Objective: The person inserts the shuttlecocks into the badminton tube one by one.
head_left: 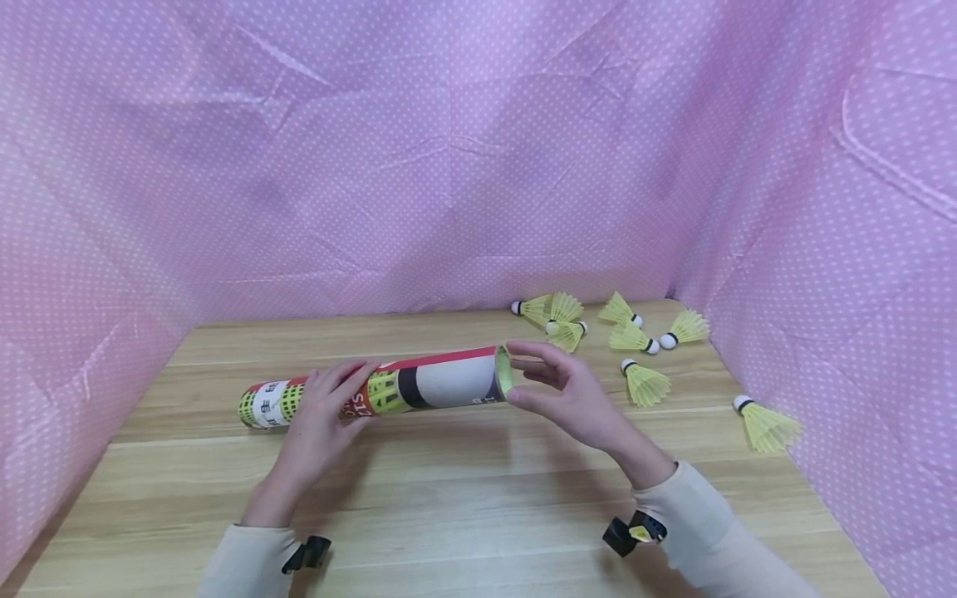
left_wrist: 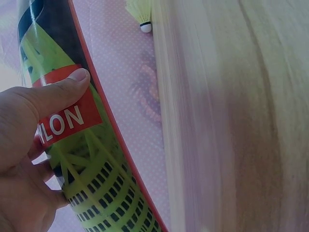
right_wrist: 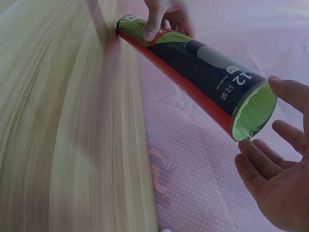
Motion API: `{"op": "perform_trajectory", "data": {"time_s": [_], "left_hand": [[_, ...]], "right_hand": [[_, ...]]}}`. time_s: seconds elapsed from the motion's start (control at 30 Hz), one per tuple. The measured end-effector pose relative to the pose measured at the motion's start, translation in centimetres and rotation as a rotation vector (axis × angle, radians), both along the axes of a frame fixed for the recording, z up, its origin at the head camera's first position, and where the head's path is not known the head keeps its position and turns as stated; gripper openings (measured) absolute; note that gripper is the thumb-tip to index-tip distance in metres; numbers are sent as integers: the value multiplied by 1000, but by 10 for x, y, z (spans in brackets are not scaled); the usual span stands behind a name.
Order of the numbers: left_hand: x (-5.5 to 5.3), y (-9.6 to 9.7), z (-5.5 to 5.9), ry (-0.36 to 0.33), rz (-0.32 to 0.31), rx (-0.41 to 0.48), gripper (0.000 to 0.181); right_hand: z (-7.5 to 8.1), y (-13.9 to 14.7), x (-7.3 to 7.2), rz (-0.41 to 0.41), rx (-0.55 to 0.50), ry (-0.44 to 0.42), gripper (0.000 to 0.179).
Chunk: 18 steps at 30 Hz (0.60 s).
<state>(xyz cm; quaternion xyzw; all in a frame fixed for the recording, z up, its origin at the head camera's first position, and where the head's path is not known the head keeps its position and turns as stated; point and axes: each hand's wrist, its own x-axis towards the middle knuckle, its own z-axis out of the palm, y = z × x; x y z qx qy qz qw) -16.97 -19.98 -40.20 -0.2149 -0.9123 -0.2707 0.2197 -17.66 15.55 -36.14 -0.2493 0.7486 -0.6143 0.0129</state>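
Note:
A long printed shuttlecock tube (head_left: 452, 382) is held nearly level over the table, its right end tilted slightly up. My left hand (head_left: 317, 419) grips it left of the middle, with the thumb (left_wrist: 72, 89) across the red label. Its right end is uncapped, and the pale green inside (right_wrist: 256, 113) shows; how deep the contents sit cannot be told. My right hand (head_left: 571, 403) is at that end, fingers spread and slightly bent. In the right wrist view its thumb and a fingertip are at opposite sides of the rim, touching it or very close.
Several yellow shuttlecocks with white heads lie loose on the wooden table (head_left: 449, 507): a cluster at the back right, one shuttlecock (head_left: 645, 384) nearer the right hand, another (head_left: 766, 425) by the right edge. Pink dotted cloth (head_left: 449, 166) encloses the back and sides.

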Motion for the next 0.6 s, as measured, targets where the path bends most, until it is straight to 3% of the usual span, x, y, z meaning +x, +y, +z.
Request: {"op": "perform_trajectory", "data": {"time_s": [0.27, 0.6], "left_hand": [[-1, 0, -1, 2, -1, -4, 88], [0, 0, -1, -12, 4, -8, 89]], "right_hand": [[3, -7, 5, 5, 74, 152, 70], [-1, -4, 5, -12, 50, 123, 67]]}}
